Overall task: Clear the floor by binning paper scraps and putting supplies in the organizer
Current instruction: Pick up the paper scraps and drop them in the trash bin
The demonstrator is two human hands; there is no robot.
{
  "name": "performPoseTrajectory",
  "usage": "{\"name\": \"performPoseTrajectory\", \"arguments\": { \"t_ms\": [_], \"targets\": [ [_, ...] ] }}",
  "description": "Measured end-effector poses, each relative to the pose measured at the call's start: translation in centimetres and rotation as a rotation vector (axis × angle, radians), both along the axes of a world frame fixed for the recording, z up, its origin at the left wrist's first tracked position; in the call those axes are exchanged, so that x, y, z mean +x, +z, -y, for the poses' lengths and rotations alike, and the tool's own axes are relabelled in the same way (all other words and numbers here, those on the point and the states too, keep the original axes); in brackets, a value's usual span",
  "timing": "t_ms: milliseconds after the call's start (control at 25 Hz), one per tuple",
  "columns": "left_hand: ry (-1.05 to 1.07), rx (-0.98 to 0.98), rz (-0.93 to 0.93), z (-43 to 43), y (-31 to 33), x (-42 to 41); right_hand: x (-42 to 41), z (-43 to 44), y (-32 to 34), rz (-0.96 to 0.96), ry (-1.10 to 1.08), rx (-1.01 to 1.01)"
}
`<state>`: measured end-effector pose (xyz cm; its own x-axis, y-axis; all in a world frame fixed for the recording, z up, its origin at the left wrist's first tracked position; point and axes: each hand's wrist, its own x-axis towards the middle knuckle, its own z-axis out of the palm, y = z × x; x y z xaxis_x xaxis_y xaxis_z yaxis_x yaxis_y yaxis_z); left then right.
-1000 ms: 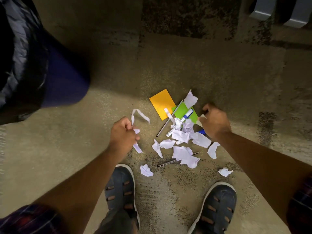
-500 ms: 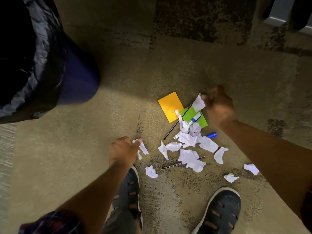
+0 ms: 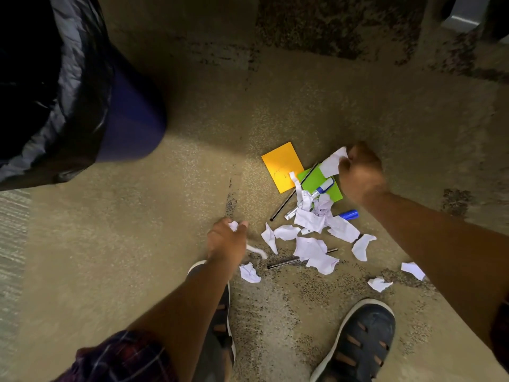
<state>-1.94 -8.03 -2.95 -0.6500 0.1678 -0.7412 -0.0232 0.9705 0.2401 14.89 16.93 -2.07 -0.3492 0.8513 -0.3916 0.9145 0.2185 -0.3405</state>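
Several white paper scraps (image 3: pixel 311 248) lie in a heap on the carpet between my arms. My left hand (image 3: pixel 227 239) holds crumpled white scraps, and a strip hangs below it. My right hand (image 3: pixel 360 172) pinches a white scrap (image 3: pixel 332 162) at the far edge of the heap. Under the heap lie an orange sticky pad (image 3: pixel 281 166), a green sticky pad (image 3: pixel 319 181), a blue and white marker (image 3: pixel 323 187), a blue cap (image 3: pixel 349 215) and two black pens (image 3: pixel 292 195) (image 3: pixel 286 263). A blue bin (image 3: pixel 82 106) with a black liner stands at the far left.
My two dark sandals (image 3: pixel 360 343) stand on the carpet just below the heap. Loose scraps (image 3: pixel 380 283) lie by the right foot and one (image 3: pixel 249 272) by the left foot. Grey furniture (image 3: pixel 465 15) shows at the top right corner.
My right hand moved from the near side of the pads to the far scrap and took hold of it. My left hand drew back with its scraps. The view shifted, bringing the bin closer.
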Motion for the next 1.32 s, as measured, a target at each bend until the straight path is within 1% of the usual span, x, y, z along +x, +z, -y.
{"name": "performPoseTrajectory", "arguments": {
  "t_ms": [80, 160, 240, 360, 440, 480, 600, 720, 840, 920, 1000, 1120, 1200, 1320],
  "targets": [
    [0.163, 0.091, 0.077, 0.0, 1.4, -0.5, 0.4, 0.3, 1.7, -0.081, -0.193, -0.014],
    [0.285, 0.117, 0.160, 0.0, 2.9, -1.1, 0.5, 0.9, 3.7, -0.141, -0.284, -0.072],
    [0.364, 0.149, 0.242, -0.1, 4.9, -1.8, -0.2, 1.7, 6.1, -0.230, -0.418, -0.163],
    [0.478, 0.245, 0.322, -0.2, 8.5, -2.8, -2.0, 3.7, 10.0, -0.432, -0.598, -0.341],
    [0.565, 0.314, 0.348, -0.3, 11.4, -3.6, -3.9, 5.3, 13.0, -0.552, -0.617, -0.469],
    [0.620, 0.355, 0.370, -0.3, 13.0, -4.0, -5.0, 6.0, 14.5, -0.581, -0.602, -0.501],
    [0.775, 0.490, 0.437, -0.6, 18.2, -5.7, -8.8, 7.8, 18.7, -0.580, -0.539, -0.519],
    [0.861, 0.626, 0.420, -1.0, 23.5, -8.1, -13.3, 9.4, 22.8, -0.645, -0.511, -0.535],
    [0.930, 0.702, 0.404, -1.0, 28.2, -11.4, -18.1, 10.6, 26.3, -0.727, -0.520, -0.550],
    [0.974, 0.716, 0.379, -1.1, 30.5, -14.0, -21.3, 11.3, 28.1, -0.779, -0.559, -0.597],
    [1.057, 0.694, 0.376, -1.3, 32.0, -17.1, -24.5, 11.9, 29.4, -0.800, -0.582, -0.658],
    [1.163, 0.660, 0.466, -2.0, 32.6, -22.1, -29.5, 12.5, 30.4, -0.796, -0.625, -0.731],
    [1.194, 0.675, 0.507, -2.7, 32.2, -25.1, -32.4, 12.6, 30.9, -0.779, -0.681, -0.782],
    [1.218, 0.704, 0.475, -3.8, 31.4, -28.3, -35.7, 12.6, 31.8, -0.763, -0.739, -0.852]
  ]
}}
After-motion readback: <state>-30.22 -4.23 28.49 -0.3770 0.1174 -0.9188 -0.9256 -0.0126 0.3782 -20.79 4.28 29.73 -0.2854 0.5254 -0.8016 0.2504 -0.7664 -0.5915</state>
